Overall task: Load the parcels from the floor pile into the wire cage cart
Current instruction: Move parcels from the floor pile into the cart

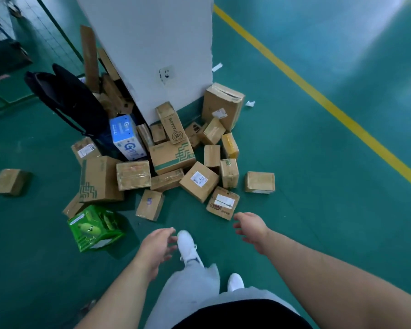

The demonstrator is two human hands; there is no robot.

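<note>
The green floor [318, 162] is big, and a yellow line [318, 96] runs across it. A white pillar [152, 43] stands on the floor. The pile of parcels [176, 160] lies on the floor at the foot of the pillar. Most are brown boxes, leaning on each other. A black bag [69, 98] leans by the pillar on the left. A green box [94, 227] sits tilted at the near left edge of the pile. One brown box [259, 182] sits a little apart on the right.

The left hand [158, 249] and the right hand [252, 226] reach out over the floor, near the pile but not touching it. The fingers [241, 216] on both hands are loosely spread and hold nothing. The right hand is close to a brown box with a white label [223, 202]. A white shoe [188, 245] steps between the hands.
</note>
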